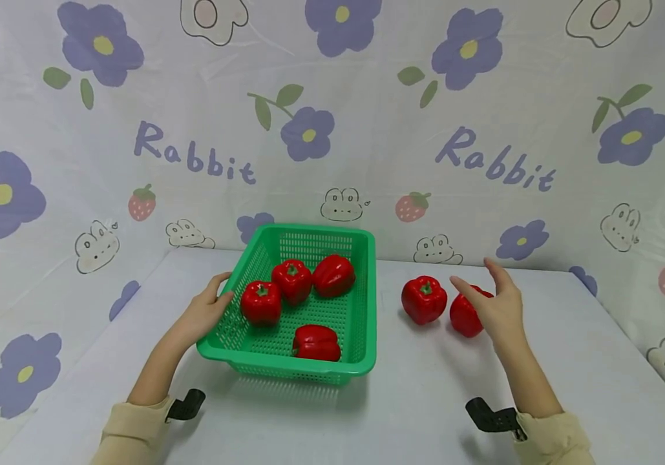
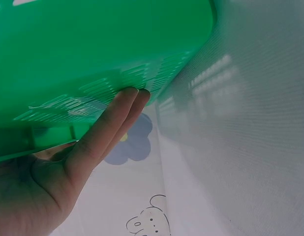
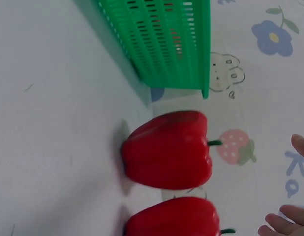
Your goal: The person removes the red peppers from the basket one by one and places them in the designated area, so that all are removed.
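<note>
Backdrop: white cloth printed with purple flowers, rabbits, strawberries, "Rabbit" lettering.
Surface: pale grey table.
Left hand: fingers straight, pressed flat against left outer wall of green basket; nothing grasped.
Basket: left of centre on table, holding four red peppers.
Loose peppers: left pepper upright, right of basket; right pepper just beside it.
Right hand: spread and relaxed, over right pepper; contact not discernible.
</note>
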{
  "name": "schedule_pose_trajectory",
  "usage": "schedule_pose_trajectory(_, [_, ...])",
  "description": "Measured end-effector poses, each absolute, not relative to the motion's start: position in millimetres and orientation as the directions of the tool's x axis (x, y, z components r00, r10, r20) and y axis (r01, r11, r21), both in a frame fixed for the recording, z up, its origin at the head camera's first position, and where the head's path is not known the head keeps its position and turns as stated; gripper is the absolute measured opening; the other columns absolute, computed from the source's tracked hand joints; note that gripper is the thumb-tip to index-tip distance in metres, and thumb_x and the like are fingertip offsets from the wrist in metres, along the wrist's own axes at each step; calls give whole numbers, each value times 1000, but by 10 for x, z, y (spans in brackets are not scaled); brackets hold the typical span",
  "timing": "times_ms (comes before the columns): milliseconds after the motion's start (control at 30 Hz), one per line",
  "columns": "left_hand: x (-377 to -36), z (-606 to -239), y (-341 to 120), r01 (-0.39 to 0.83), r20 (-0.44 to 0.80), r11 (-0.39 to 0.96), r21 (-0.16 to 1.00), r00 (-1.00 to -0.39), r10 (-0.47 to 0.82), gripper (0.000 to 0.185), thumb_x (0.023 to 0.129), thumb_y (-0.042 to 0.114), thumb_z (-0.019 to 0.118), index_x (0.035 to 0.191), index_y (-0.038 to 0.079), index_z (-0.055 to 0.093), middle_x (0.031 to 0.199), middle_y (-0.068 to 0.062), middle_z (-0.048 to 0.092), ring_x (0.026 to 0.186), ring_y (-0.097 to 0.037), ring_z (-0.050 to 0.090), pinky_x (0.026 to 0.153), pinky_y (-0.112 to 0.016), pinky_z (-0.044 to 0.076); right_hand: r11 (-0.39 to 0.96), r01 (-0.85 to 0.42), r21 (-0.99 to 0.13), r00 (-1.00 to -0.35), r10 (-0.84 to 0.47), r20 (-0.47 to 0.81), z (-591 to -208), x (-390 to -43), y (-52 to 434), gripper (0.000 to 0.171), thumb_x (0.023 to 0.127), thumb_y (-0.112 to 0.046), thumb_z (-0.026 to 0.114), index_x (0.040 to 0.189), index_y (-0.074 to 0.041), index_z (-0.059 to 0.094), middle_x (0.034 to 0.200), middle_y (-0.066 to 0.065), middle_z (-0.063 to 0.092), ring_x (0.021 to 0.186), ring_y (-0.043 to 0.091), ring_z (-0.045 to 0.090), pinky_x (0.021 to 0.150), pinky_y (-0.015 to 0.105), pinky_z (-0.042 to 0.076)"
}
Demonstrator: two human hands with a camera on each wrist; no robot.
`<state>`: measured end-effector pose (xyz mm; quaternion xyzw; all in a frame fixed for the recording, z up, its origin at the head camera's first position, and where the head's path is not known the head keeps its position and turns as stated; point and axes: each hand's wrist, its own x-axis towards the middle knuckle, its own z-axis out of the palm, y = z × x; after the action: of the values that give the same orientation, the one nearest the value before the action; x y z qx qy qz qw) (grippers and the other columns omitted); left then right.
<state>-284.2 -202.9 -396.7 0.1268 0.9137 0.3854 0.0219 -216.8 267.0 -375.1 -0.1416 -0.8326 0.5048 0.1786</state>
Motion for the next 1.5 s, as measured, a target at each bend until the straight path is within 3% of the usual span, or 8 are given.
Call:
schedule_pose_trajectory(167, [-2825,-3950,-2027,210,52,670,713,-967,247,55,106,28,36,154,7,19,142,-32,45,96,-30,65,81,-42,52,474,14,-880,-918,355,177,-3681,-2183,2533,84,90,-40,67,157,-18,21,162,10,24,150,35,19,110,61,32])
schedule_pose_trajectory(400, [-2826,-3941,-2029,201,44,662,722,-968,246,55,106,28,36,154,7,19,133,-32,53,81,-23,67,73,-36,52,492,-46,-870,-955,235,183,-3601,-2196,2330,86,89,-44,68,156,-17,22,162,11,25,150,35,20,112,59,30])
schedule_pose_trajectory(633, [-2833,-3955,-2029,205,48,661,722,-967,248,55,106,28,37,154,7,19,132,-32,53,80,-22,66,71,-33,51,478,-86,-874,-980,120,162,-3585,-2230,2110,85,89,-39,70,156,-16,24,161,9,28,150,33,23,112,53,34])
schedule_pose_trajectory(933, [-2821,-3930,-2026,188,30,661,726,-970,242,55,106,29,36,154,8,18,124,-32,57,74,-20,65,69,-31,49,503,-150,-851,-986,-14,166,-3605,-2294,1832,86,87,-38,72,155,-12,26,160,10,30,149,32,24,114,53,31])
schedule_pose_trajectory(1300, [-2825,-3937,-2031,190,31,672,716,-970,241,55,106,29,36,154,8,18,133,-33,52,81,-23,66,72,-35,50,514,-186,-838,-980,-155,122,-3650,-2320,1485,86,84,-36,75,154,-14,29,158,9,34,148,35,26,110,53,37])
schedule_pose_trajectory(1500, [-2830,-3932,-2028,187,30,662,726,-970,242,55,106,28,36,154,7,18,121,-32,58,70,-19,65,66,-31,50,511,-200,-836,-973,-202,110,-3643,-2322,1331,83,84,-33,76,152,-14,33,157,8,37,146,34,31,107,53,40])
